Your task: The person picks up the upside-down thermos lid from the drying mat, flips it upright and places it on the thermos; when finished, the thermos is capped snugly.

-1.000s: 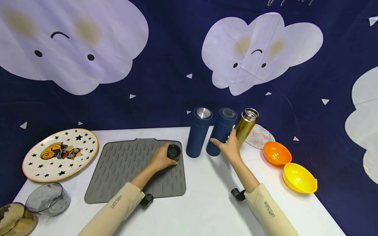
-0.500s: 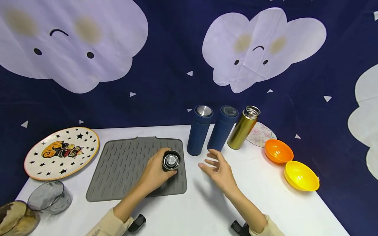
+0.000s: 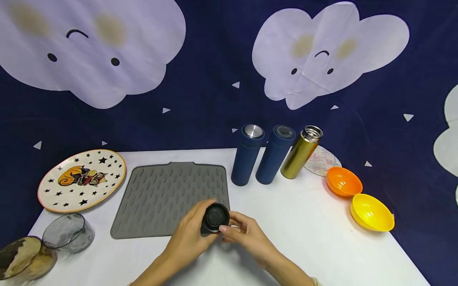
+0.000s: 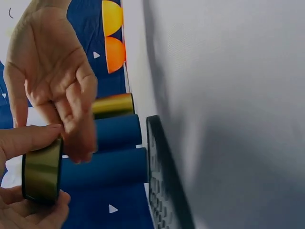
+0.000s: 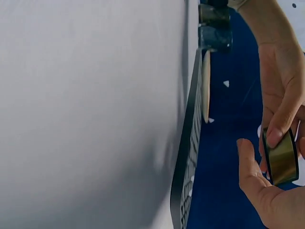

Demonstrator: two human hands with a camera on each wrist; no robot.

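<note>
My left hand (image 3: 193, 232) grips a short round bottle lid (image 3: 216, 217) with a gold side and black edges, just in front of the grey drying mat. In the left wrist view the thumb and fingers pinch the lid (image 4: 42, 174) across its rim. My right hand (image 3: 248, 238) is close beside it with loosely bent fingers, its thumb tip overlapping the lid in the head view. The right wrist view shows a gap between the right thumb (image 5: 246, 148) and the lid. A gold flask (image 3: 300, 153) stands uncapped at the back, its steel mouth bare.
Two blue flasks (image 3: 247, 157) stand capped left of the gold one. The drying mat (image 3: 171, 190) lies left of centre. Around them are a star-patterned plate (image 3: 57, 190), two glass cups (image 3: 68, 234), a flowered plate (image 3: 322, 161), an orange bowl (image 3: 343, 180) and a yellow bowl (image 3: 372, 212).
My right hand has left the gold flask and come across to the lid. The left hand has brought the lid from over the mat toward me and changed its tilt.
</note>
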